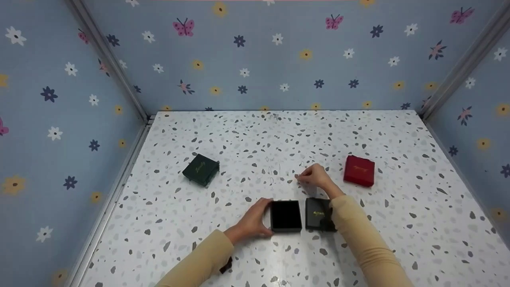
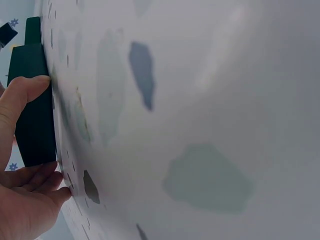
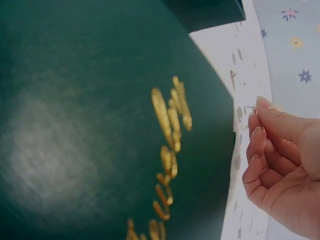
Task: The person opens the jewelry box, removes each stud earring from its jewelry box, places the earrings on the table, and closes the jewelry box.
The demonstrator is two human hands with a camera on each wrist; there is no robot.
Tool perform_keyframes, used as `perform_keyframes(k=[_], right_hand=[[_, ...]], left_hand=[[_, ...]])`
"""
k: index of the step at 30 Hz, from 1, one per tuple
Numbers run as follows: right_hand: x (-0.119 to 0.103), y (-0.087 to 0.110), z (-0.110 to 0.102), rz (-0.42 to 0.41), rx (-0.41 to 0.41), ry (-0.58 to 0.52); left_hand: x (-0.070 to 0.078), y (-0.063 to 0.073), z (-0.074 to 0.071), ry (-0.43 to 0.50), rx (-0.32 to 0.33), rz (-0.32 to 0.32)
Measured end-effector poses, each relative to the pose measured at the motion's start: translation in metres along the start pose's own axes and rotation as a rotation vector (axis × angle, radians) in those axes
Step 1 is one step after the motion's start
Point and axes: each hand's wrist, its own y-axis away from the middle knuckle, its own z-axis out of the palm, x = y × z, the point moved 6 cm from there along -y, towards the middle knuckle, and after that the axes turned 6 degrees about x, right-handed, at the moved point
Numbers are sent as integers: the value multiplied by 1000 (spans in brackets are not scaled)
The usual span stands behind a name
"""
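With the left hand (image 1: 253, 220), grips an open dark box (image 1: 286, 216) between thumb and fingers, on the speckled table (image 1: 239, 137) beside a gold-lettered lid (image 1: 317, 215); with the right hand (image 1: 315, 176), pinches a tiny thin item (image 3: 250, 107) between thumb and fingertips, beyond the lid.

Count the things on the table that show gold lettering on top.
3: the green box at left, the red box at right, and the dark lid beside the open box, partly covered by the right sleeve. Others may be hidden.
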Motion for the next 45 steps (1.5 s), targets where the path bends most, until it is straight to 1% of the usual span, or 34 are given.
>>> perform_keyframes(k=[2, 8, 14, 22, 27, 30, 33, 37, 41, 45], right_hand=[[3, 0, 0, 10, 4, 8], [5, 0, 1, -3, 19, 24], [6, 0, 2, 9, 13, 41], [3, -1, 5, -14, 10, 60], [3, -1, 5, -35, 13, 58], [3, -1, 5, -25, 6, 48], [4, 0, 4, 6, -8, 34], [4, 1, 2, 15, -21, 34], [3, 4, 0, -4, -34, 20], [1, 6, -3, -60, -44, 19]], left_hand=[[-1, 0, 0, -5, -3, -4], [0, 0, 0, -15, -2, -5], [0, 0, 0, -3, -2, -13], [0, 1, 0, 7, 9, -5], [-1, 1, -1, -2, 15, 14], [-1, 1, 0, -8, 13, 20], [-2, 1, 0, -8, 9, 13], [-2, 1, 0, -13, 10, 12], [0, 1, 0, -21, 18, 25], [1, 1, 0, -17, 19, 26]])
